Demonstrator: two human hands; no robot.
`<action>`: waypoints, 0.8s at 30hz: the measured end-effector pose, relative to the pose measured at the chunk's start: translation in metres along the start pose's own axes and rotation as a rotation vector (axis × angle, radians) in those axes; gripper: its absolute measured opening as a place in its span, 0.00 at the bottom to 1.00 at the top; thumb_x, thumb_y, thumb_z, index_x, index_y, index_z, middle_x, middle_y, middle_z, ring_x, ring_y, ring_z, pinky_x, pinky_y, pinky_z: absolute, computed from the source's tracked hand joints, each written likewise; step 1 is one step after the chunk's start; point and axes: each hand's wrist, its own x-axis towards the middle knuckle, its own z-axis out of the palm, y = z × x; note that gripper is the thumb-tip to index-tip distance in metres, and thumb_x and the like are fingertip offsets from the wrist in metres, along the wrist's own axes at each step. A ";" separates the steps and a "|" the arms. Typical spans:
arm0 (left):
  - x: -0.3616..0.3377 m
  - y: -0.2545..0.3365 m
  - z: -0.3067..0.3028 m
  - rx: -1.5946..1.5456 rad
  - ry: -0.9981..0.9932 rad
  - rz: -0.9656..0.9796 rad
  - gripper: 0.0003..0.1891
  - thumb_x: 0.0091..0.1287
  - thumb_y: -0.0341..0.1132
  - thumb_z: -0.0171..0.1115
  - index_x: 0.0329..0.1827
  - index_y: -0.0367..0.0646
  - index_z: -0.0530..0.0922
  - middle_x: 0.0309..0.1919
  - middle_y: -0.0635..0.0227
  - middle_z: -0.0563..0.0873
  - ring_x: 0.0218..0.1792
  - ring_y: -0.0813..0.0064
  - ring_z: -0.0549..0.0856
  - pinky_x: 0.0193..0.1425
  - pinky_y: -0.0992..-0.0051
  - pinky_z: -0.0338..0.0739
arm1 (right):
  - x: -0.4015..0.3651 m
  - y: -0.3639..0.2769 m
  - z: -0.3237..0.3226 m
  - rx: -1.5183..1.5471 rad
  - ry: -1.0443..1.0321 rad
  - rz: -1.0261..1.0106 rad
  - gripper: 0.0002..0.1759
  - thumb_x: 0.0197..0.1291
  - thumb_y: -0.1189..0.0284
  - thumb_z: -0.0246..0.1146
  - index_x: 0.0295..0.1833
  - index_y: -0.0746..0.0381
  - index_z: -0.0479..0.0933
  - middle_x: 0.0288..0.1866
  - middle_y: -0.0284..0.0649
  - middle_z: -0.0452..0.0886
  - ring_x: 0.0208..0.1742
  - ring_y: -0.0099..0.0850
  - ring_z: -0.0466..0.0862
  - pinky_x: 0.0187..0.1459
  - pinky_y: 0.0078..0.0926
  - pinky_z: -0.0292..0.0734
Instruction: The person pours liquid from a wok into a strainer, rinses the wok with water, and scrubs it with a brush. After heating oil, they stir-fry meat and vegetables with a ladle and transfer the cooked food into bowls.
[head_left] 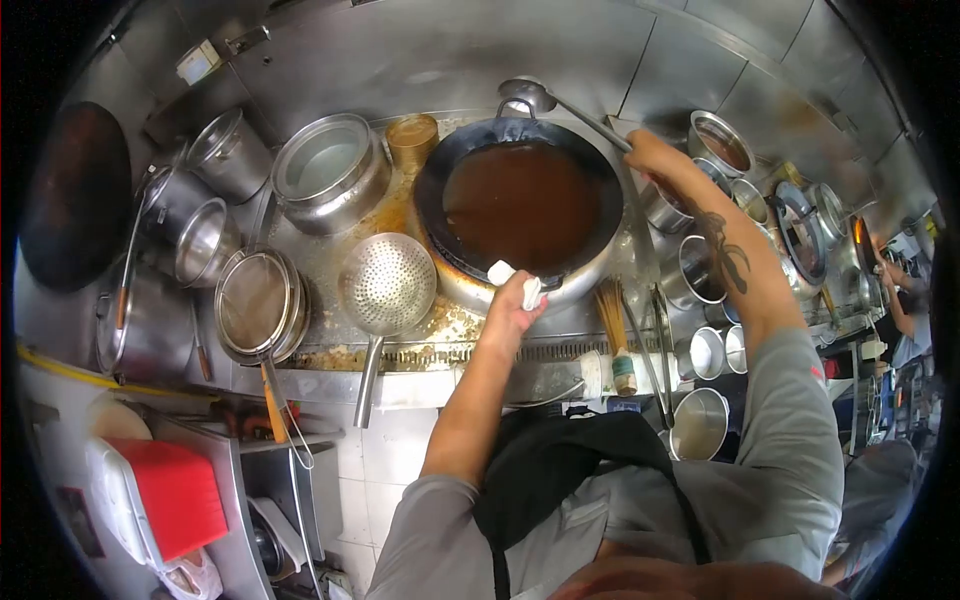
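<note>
My left hand (514,306) is closed on a folded white cloth (502,272) at the near rim of a large black wok (432,200). The wok's near handle is mostly hidden by that hand. Dark brown liquid (522,200) lies in the wok, which sits on the steel stove. With fingers wrapped round its long handle, my right hand (655,157) grips a ladle (530,95). The ladle's bowl is beyond the wok's far loop handle (516,103), outside the liquid.
Left of the wok stand a perforated strainer (388,283), a steel pot (330,165), a brass-coloured tin (411,140) and stacked sieves (255,300). A bamboo brush (614,340) leans at the stove's front. Several pots (695,270) line the right; another person (900,310) is at far right.
</note>
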 end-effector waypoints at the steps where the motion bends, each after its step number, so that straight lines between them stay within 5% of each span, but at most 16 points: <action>1: -0.001 0.000 0.002 -0.010 -0.002 0.011 0.02 0.62 0.34 0.55 0.34 0.48 0.73 0.26 0.68 0.78 0.28 0.71 0.77 0.26 0.69 0.75 | -0.001 -0.008 -0.006 -0.041 -0.041 0.001 0.11 0.54 0.75 0.57 0.44 0.67 0.73 0.17 0.41 0.73 0.14 0.31 0.75 0.15 0.34 0.67; 4: 0.000 -0.004 0.001 -0.064 -0.025 0.031 0.02 0.62 0.34 0.55 0.33 0.48 0.73 0.26 0.68 0.78 0.27 0.71 0.77 0.25 0.69 0.74 | -0.006 -0.026 -0.015 -0.057 -0.030 0.036 0.11 0.50 0.76 0.56 0.40 0.71 0.75 0.17 0.47 0.76 0.16 0.35 0.77 0.17 0.37 0.70; 10: -0.008 -0.012 0.009 -0.136 -0.018 0.134 0.01 0.60 0.32 0.55 0.32 0.48 0.72 0.23 0.69 0.77 0.24 0.73 0.76 0.21 0.71 0.71 | -0.003 -0.053 -0.043 -0.258 -0.164 0.000 0.14 0.54 0.76 0.55 0.47 0.67 0.73 0.16 0.39 0.72 0.14 0.28 0.72 0.15 0.31 0.66; 17: -0.026 -0.014 0.010 -0.224 -0.084 0.188 0.02 0.57 0.29 0.57 0.31 0.47 0.72 0.22 0.71 0.75 0.23 0.74 0.76 0.19 0.72 0.70 | -0.018 -0.065 -0.061 -0.296 -0.126 -0.003 0.09 0.50 0.75 0.55 0.35 0.70 0.73 0.16 0.40 0.73 0.17 0.32 0.73 0.19 0.35 0.66; 24: -0.058 -0.005 0.001 -0.273 -0.140 0.207 0.01 0.59 0.30 0.57 0.31 0.48 0.73 0.22 0.73 0.76 0.22 0.75 0.76 0.19 0.73 0.70 | -0.035 -0.096 -0.075 -0.365 -0.138 -0.054 0.11 0.49 0.79 0.52 0.39 0.67 0.74 0.11 0.37 0.71 0.12 0.29 0.72 0.16 0.31 0.67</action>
